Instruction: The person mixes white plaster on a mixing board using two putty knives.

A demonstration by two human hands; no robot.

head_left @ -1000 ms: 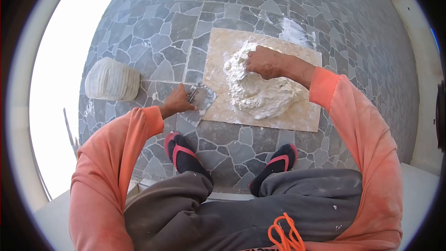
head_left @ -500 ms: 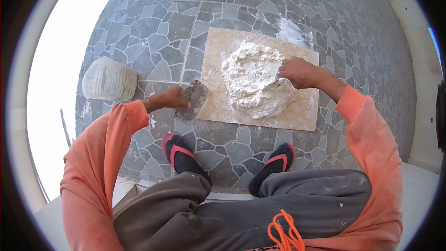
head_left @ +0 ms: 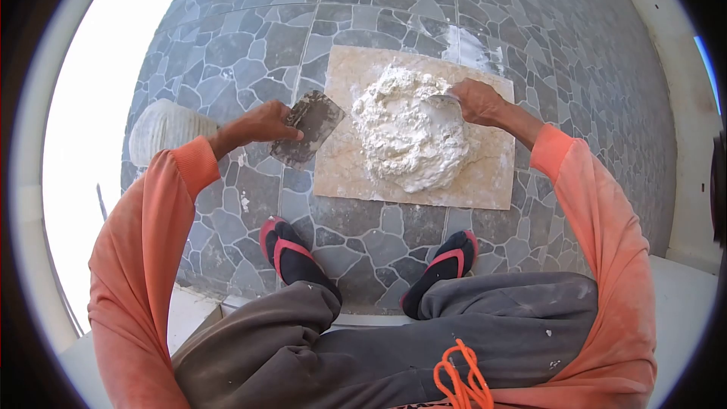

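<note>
My left hand (head_left: 274, 121) is closed on a dark, crusted flat plate (head_left: 307, 129), held just off the left edge of a beige board (head_left: 492, 182). On the board lies a heap of white, lumpy paste (head_left: 413, 132). My right hand (head_left: 477, 101) is wrapped round a trowel whose metal blade (head_left: 444, 98) touches the heap at its upper right. The handle is hidden inside my fingers.
A whitish, ribbed rounded bundle (head_left: 168, 132) sits on the stone-patterned floor (head_left: 348, 257) at the left, partly behind my left sleeve. A white smear (head_left: 468, 47) marks the floor beyond the board. My two feet in red sandals stand near the board's front edge.
My right hand has moved up and slightly left with the trowel, from the heap's lower right. My left hand has risen and shifted left with the plate, which now shows more of its face.
</note>
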